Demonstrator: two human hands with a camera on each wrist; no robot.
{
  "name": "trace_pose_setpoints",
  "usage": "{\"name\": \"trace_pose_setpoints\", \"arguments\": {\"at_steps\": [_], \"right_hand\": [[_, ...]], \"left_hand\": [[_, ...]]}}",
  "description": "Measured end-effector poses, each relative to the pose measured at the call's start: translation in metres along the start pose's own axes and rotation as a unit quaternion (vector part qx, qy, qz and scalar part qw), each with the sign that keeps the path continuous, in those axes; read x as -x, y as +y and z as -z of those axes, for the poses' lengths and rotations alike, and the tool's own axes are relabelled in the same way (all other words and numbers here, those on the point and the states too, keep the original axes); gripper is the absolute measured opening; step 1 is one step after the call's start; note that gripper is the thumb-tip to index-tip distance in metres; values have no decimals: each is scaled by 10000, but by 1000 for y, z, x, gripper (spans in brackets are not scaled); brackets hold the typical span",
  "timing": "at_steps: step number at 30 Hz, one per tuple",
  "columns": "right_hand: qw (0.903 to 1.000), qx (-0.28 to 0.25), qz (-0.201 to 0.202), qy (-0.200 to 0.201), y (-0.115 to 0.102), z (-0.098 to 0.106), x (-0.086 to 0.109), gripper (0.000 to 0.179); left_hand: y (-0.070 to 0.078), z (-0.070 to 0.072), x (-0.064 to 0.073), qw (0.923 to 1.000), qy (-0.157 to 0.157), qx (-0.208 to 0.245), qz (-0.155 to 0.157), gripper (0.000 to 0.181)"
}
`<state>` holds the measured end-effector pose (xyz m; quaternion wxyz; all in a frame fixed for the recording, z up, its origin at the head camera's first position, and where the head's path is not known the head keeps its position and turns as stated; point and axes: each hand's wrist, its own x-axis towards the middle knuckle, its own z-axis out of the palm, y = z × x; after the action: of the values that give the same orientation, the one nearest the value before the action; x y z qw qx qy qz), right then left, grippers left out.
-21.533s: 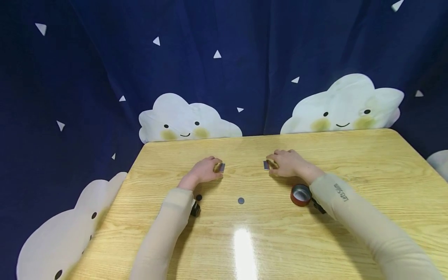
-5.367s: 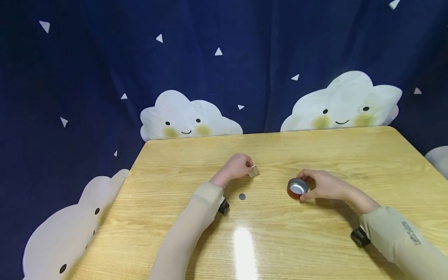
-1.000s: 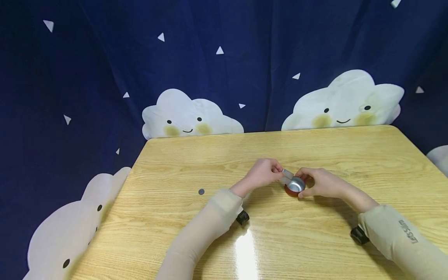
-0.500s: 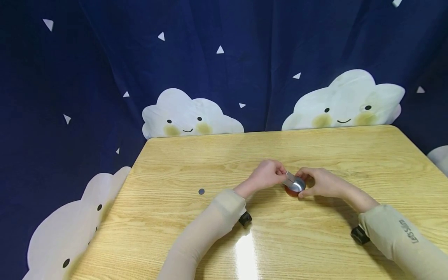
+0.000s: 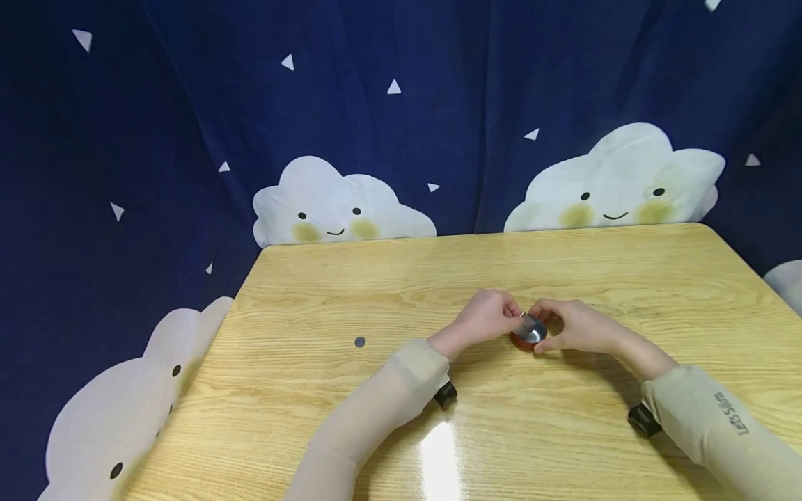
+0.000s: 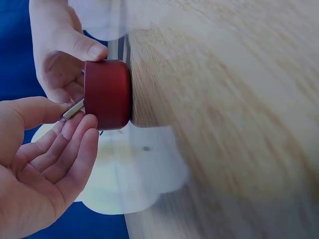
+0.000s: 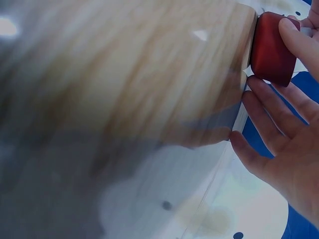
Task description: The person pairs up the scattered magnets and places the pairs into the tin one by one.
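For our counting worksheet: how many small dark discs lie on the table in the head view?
1: the dark disc lies on the table, left of the left sleeve; that sleeve may hide others.

Cup (image 5: 529,338) between your left hand (image 5: 487,315) and right hand (image 5: 578,327)
On the table (image 5: 351,292), a disc (image 5: 360,342) lies left of both.

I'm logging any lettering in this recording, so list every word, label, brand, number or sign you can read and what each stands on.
"LetsSlim", on the right sleeve; small and slightly blurred, so exact spelling and spacing are uncertain.
No text can be made out on the red cup, small metal piece, grey disc or curtain.
Any marking on the black wrist devices is too small to read.
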<state>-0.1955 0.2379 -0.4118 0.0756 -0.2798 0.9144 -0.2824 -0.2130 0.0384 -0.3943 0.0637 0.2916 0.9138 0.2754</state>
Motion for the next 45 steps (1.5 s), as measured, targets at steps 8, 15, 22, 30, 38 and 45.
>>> {"name": "trace_pose_setpoints", "arguments": {"at_steps": [8,15,22,30,38,45], "right_hand": [[9999,-72,-21,-88,-2,2,0,52],[9999,-42,-50,-109,-2,2,0,52],[9999,-2,-60,-120,-4,1,-1,52],[9999,-15,-48,-129,-3,2,-1,54],[9999,115,56,-103,-7,1,-3,51],[9999,118,18,-91,-3,0,-2,54]], "left_hand": [[4,-1,-1,9994,11,-336,-81,10],[6,-4,-3,9986,-135,-453,-222,13],[7,-8,-2,9985,-264,-437,-188,12],[8,-9,-3,9977,-283,-570,-234,14],[8,-9,-6,9955,-351,-838,-255,11],[7,-11,-6,9966,-191,-771,-216,13]]}}
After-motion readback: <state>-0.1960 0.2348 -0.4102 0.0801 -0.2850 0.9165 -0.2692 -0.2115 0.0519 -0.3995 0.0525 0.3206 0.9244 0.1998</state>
